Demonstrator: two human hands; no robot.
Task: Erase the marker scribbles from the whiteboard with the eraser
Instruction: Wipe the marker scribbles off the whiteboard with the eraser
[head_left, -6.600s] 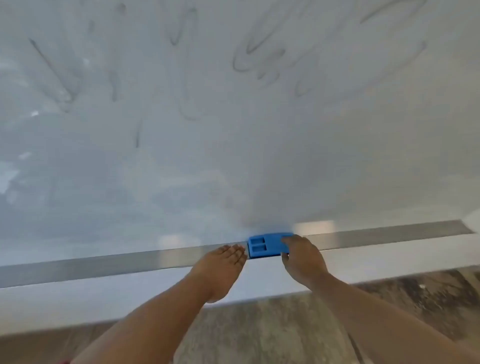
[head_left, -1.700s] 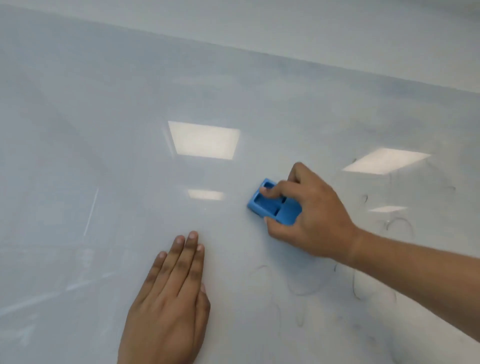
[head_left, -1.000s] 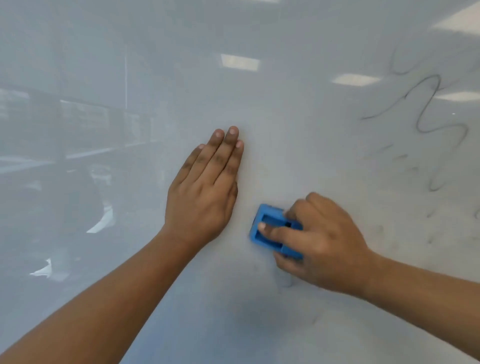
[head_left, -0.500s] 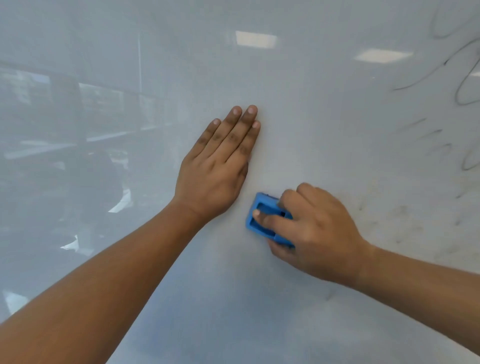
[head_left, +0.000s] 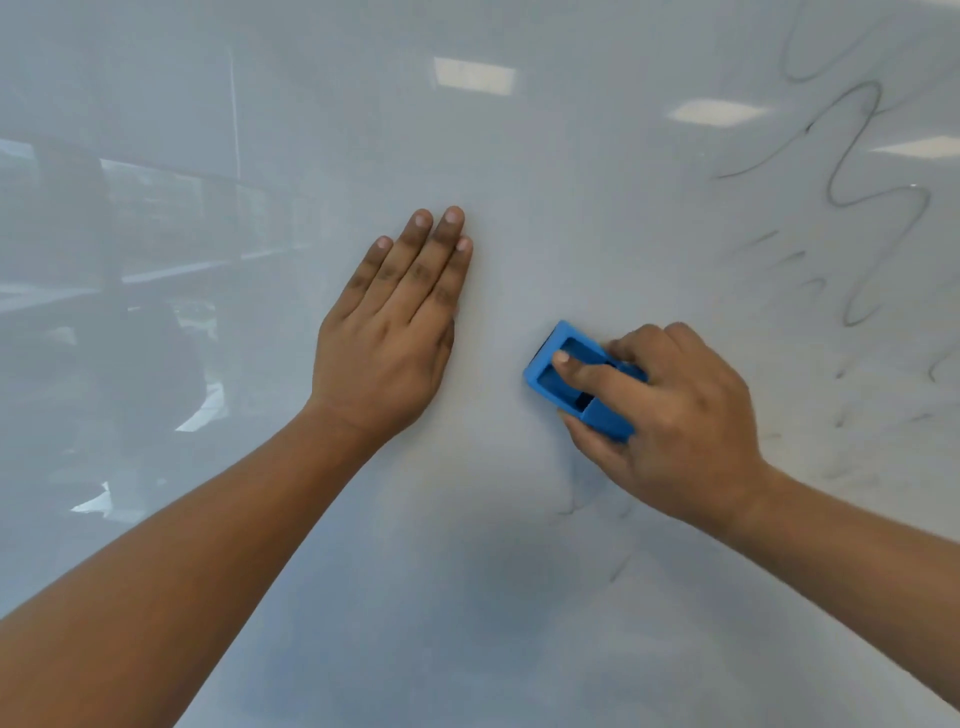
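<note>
Our right hand (head_left: 670, 415), clamped on the blue plastic eraser (head_left: 576, 384), has slid it rightward, away from our flat, open left hand (head_left: 389, 343); the glossy whiteboard (head_left: 519, 623) still shows black scribbles (head_left: 857, 192) far right.

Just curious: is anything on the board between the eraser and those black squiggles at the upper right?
Nothing visible. The eraser, held in the right hand, has bare whiteboard between it and the squiggles. The left hand lies flat on the opposite side.
</note>
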